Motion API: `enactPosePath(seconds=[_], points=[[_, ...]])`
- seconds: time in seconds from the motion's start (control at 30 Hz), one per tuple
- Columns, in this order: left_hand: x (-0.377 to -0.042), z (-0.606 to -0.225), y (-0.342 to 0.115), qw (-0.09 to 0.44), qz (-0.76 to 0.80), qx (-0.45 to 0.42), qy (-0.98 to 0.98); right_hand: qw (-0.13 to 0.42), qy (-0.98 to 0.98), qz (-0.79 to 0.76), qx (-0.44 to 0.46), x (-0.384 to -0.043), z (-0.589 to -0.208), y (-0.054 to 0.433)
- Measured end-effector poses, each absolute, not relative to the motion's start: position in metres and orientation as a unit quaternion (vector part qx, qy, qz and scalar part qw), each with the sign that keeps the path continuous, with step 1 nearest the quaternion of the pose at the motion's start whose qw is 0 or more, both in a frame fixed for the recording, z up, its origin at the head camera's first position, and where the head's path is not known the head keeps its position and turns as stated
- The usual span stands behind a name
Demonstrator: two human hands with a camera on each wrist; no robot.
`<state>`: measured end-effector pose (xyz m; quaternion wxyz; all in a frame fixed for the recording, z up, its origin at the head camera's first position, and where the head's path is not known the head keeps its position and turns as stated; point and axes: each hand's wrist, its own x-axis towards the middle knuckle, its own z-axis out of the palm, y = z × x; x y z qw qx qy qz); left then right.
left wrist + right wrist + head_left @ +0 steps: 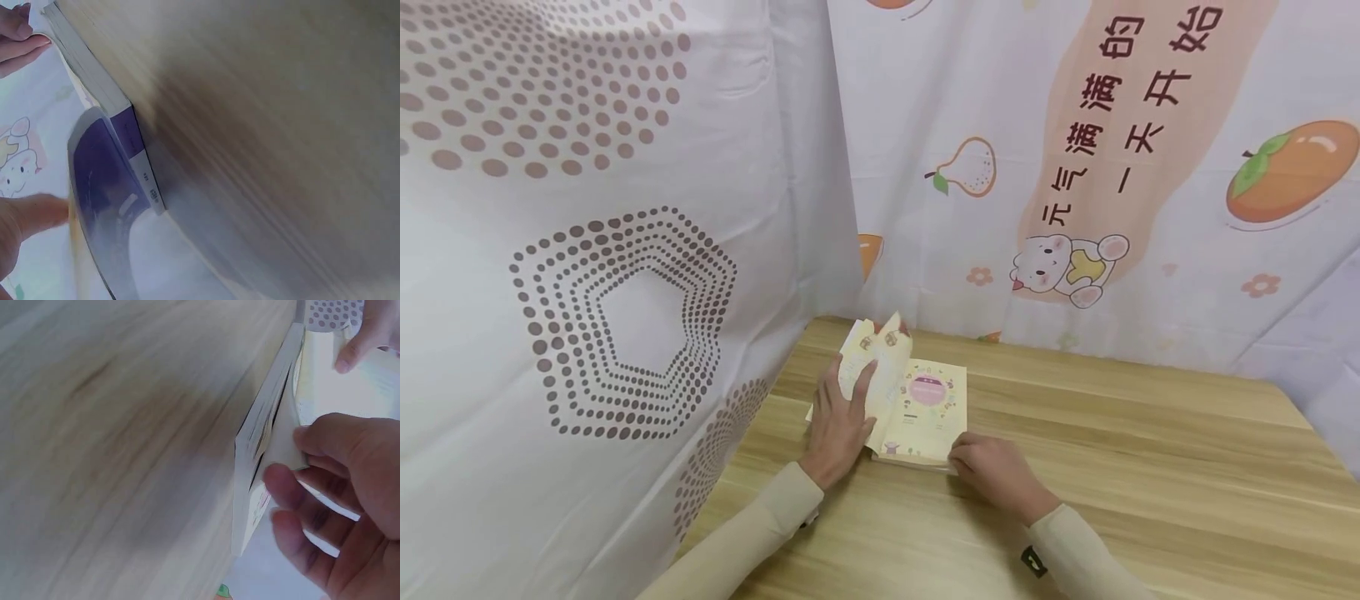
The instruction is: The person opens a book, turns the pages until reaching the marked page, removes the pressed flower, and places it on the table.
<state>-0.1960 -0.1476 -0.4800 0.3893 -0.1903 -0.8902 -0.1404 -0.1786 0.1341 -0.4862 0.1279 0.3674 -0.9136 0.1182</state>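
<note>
An open book (pixel 936 429) with cream, illustrated pages lies on the wooden table. Over its turned left-hand pages (pixel 891 371) rests my left hand (pixel 837 421), the thumb stretched across the paper. Seen from the left wrist, the purple and white cover (pixel 103 169) curves up from the spine, and the left thumb (pixel 40 209) reaches the pages' edge. At the near right corner, my right hand (pixel 996 471) pinches a lifted page (pixel 284 434) between thumb and index finger, as the right wrist view shows. Its other fingers are loosely bent beneath.
The wood-grain table (pixel 1075 433) extends to the right of the book. A white curtain with dotted patterns (pixel 647 317) hangs close on the left. Behind the table hangs a white cloth printed with fruit and a cartoon bear (pixel 1045 262).
</note>
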Motion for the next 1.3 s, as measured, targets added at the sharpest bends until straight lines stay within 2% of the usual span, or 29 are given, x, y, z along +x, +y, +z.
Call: enactPosePath(seconds=[0.13, 0.3, 0.4, 0.5, 0.73, 1.03, 1.3], points=[[-0.196, -0.477, -0.149, 0.372, -0.099, -0.185, -0.904, 0.157, -0.909, 0.115, 0.369, -0.177, -0.489, 0.132], [-0.195, -0.476, -0.149, 0.286, -0.035, -0.239, -0.927, 0.192, -0.896, 0.111, 0.384, -0.179, -0.493, 0.132], [-0.193, -0.481, -0.149, 0.236, -0.033, -0.282, -0.929, 0.194, -0.891, 0.109, 0.395, -0.180, -0.493, 0.133], [-0.190, -0.486, -0.149, 0.209, -0.045, -0.307, -0.927, 0.182, -0.890, 0.105, 0.404, -0.180, -0.493, 0.134], [-0.192, -0.491, -0.148, 0.200, -0.056, -0.315, -0.926, 0.170, -0.894, 0.101, 0.403, -0.181, -0.490, 0.135], [-0.191, -0.488, -0.147, 0.181, -0.059, -0.320, -0.928, 0.217, -0.879, 0.086, 0.416, -0.184, -0.485, 0.130], [-0.190, -0.490, -0.146, 0.170, -0.048, -0.314, -0.933, 0.196, -0.893, 0.111, 0.390, -0.182, -0.484, 0.130]])
